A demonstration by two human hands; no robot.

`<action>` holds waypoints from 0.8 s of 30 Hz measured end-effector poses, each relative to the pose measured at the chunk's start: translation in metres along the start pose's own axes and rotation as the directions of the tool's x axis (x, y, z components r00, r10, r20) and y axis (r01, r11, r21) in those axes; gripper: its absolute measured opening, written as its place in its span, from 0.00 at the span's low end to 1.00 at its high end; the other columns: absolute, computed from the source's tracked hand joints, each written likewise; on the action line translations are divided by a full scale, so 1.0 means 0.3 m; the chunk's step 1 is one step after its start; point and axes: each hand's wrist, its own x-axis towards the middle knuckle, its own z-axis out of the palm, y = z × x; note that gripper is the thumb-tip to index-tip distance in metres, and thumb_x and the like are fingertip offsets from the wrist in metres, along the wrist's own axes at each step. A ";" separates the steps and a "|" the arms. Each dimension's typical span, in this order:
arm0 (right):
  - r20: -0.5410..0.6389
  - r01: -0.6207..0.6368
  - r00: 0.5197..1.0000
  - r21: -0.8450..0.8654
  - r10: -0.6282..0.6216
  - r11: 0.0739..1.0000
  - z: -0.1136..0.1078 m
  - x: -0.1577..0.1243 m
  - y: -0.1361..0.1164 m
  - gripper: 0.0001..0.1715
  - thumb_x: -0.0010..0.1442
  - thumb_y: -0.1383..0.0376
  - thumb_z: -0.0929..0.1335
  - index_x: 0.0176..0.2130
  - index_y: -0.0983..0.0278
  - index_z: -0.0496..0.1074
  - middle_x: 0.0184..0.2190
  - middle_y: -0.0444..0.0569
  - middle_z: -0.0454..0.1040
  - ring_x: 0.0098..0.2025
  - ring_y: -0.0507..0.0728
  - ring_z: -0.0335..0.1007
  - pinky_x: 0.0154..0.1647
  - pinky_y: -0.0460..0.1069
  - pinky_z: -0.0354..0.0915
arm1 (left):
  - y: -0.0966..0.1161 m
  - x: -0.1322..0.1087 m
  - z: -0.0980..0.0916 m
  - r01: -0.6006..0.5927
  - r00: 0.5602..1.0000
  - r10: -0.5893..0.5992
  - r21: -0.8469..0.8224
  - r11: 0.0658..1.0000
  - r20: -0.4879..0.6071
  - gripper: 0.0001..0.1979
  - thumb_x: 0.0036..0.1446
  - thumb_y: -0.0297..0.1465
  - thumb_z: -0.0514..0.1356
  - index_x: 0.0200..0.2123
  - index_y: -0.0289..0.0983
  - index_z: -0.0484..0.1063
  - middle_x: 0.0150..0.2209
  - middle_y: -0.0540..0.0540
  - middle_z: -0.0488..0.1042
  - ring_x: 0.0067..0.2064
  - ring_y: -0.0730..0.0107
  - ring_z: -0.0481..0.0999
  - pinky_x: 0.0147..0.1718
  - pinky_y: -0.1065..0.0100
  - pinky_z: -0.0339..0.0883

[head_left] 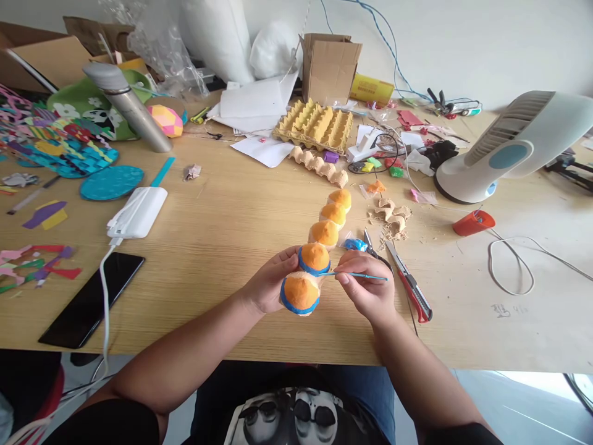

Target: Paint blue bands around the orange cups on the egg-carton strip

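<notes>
My left hand (273, 281) is closed around the near end of an egg carton strip (323, 233), which runs away from me across the table. Its several bumps are topped with orange, and the two nearest carry a blue band round the lower edge. In my right hand (368, 284) is a thin blue stick-like tool (365, 275), pinched between thumb and fingers. The tool's tip meets the blue band on the second bump; what kind of tip it has is too small to tell. Just beyond my right hand lie blue clay (355, 245) and scissors (370, 242).
A red utility knife (412, 290) lies right of my right hand, near torn carton scraps (393, 213). Farther back are an egg tray (315, 123) and another carton strip (319, 165). A fan (504, 142) stands right; a power bank (138, 212) and phone (92, 300) lie left.
</notes>
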 end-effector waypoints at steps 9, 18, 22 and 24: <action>-0.036 -0.090 0.996 -0.077 0.087 0.993 0.005 -0.010 -0.006 0.12 0.69 0.62 0.73 0.33 0.59 0.76 0.28 0.46 0.79 0.29 0.55 0.74 0.31 0.52 0.70 | 0.000 0.006 -0.001 0.050 0.998 -0.049 -0.010 0.999 0.049 0.21 0.53 0.52 0.75 0.40 0.43 0.80 0.29 0.48 0.76 0.30 0.64 0.78 0.31 0.64 0.69; -0.006 -0.027 1.000 -0.029 0.027 0.999 0.007 -0.004 -0.008 0.09 0.69 0.64 0.74 0.33 0.59 0.77 0.27 0.46 0.80 0.29 0.56 0.75 0.31 0.52 0.71 | -0.006 0.010 0.000 0.026 0.999 -0.024 -0.035 0.999 0.031 0.19 0.54 0.51 0.75 0.38 0.44 0.81 0.31 0.48 0.77 0.29 0.67 0.76 0.30 0.66 0.64; -0.058 -0.132 0.989 0.072 0.136 0.989 0.002 -0.012 0.026 0.14 0.68 0.57 0.75 0.31 0.59 0.76 0.26 0.46 0.77 0.29 0.55 0.72 0.31 0.51 0.69 | -0.007 0.012 -0.008 0.028 1.000 -0.028 -0.028 0.999 0.015 0.20 0.54 0.51 0.75 0.40 0.44 0.81 0.31 0.48 0.77 0.30 0.66 0.76 0.31 0.65 0.66; -0.131 -0.201 0.966 0.153 0.222 0.967 -0.009 -0.007 0.053 0.18 0.66 0.53 0.76 0.31 0.59 0.74 0.25 0.44 0.73 0.29 0.55 0.69 0.31 0.50 0.66 | -0.004 0.017 -0.011 0.006 1.000 -0.006 -0.031 1.000 -0.021 0.20 0.54 0.51 0.75 0.39 0.43 0.81 0.31 0.48 0.76 0.30 0.66 0.76 0.32 0.64 0.68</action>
